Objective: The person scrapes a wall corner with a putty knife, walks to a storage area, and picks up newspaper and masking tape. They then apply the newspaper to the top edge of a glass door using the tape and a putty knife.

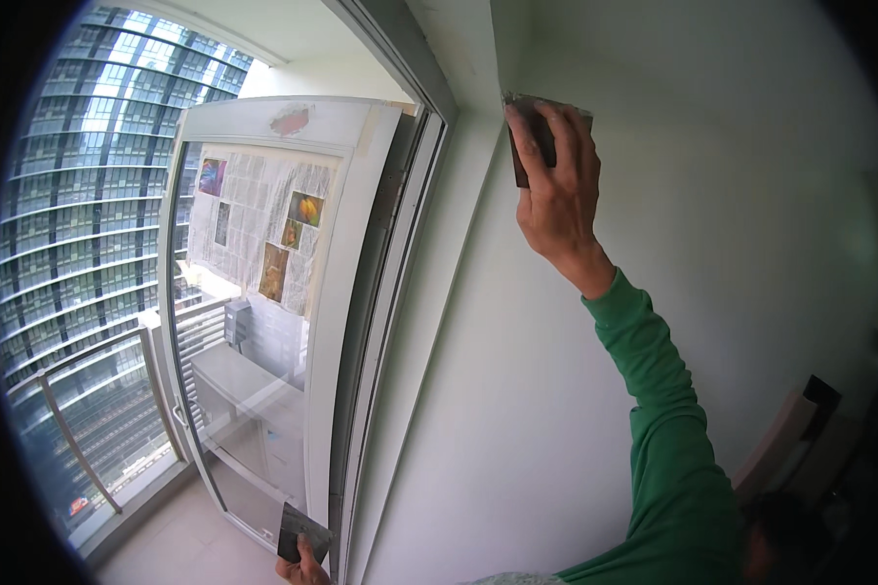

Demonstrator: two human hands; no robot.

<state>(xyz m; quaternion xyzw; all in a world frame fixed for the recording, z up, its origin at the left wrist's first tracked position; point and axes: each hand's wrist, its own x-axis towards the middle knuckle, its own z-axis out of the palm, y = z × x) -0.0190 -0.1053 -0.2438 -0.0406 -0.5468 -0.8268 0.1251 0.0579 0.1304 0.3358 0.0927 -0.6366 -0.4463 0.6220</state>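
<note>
High on the white wall (537, 390), beside the inner corner, my right hand (564, 219) grips a dark, flat, rectangular putty scraper (546, 144). Its fingers are spread over the blade's face, pressing it at or very near the wall. A whitish smear shows along the scraper's upper edge. Down at the lower edge of the view, my left hand (305, 569) pinches a second flat dark scraper (299, 532), held upright with its thumb on the face. This one is close to the door frame. Any filler on either blade is too small to make out.
A white glazed door (356, 127), with newspaper taped inside its pane, stands open on the left. Beyond it are a balcony railing (93, 444) and a tall building. A dark metal door frame (385, 312) runs alongside. Long boards (780, 439) lean at the right.
</note>
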